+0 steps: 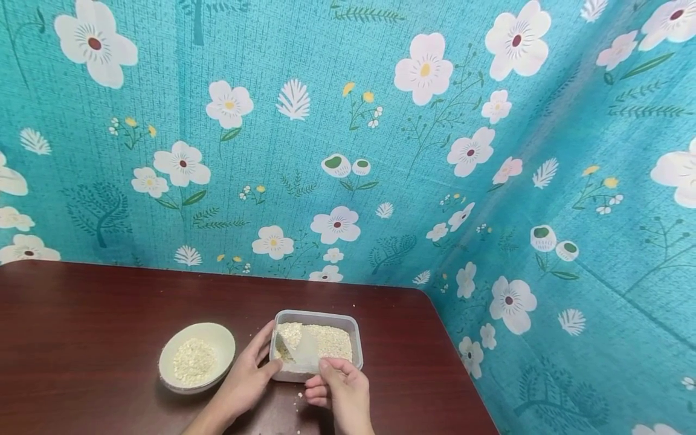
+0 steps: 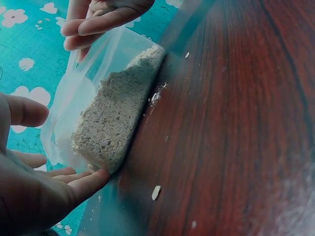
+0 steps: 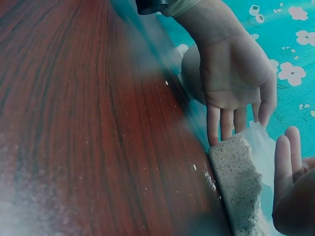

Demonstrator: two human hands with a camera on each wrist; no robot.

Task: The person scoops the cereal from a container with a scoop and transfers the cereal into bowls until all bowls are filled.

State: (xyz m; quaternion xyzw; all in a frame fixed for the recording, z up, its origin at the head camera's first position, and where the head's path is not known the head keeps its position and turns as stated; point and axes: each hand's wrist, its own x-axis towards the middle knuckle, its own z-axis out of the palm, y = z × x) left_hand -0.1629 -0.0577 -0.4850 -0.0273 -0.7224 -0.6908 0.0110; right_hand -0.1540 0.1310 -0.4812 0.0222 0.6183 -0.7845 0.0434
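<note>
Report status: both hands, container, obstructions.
Left hand touching container at left end. Right hand at near rim, hold unclear. Container upright, flakes inside. Stray flakes on table.

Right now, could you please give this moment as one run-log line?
left hand: touching plastic container | right hand: at its near side | bowl: oat flakes inside

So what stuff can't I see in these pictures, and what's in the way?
Head view: the right hand hides its own grip, so I can't tell if it pinches anything.
Head view: the flakes cover part of the bowl's bottom.
Right wrist view: the left hand blocks part of the bowl; the bottom edge cuts off the container.
Left wrist view: the white specks are too small to name.
</note>
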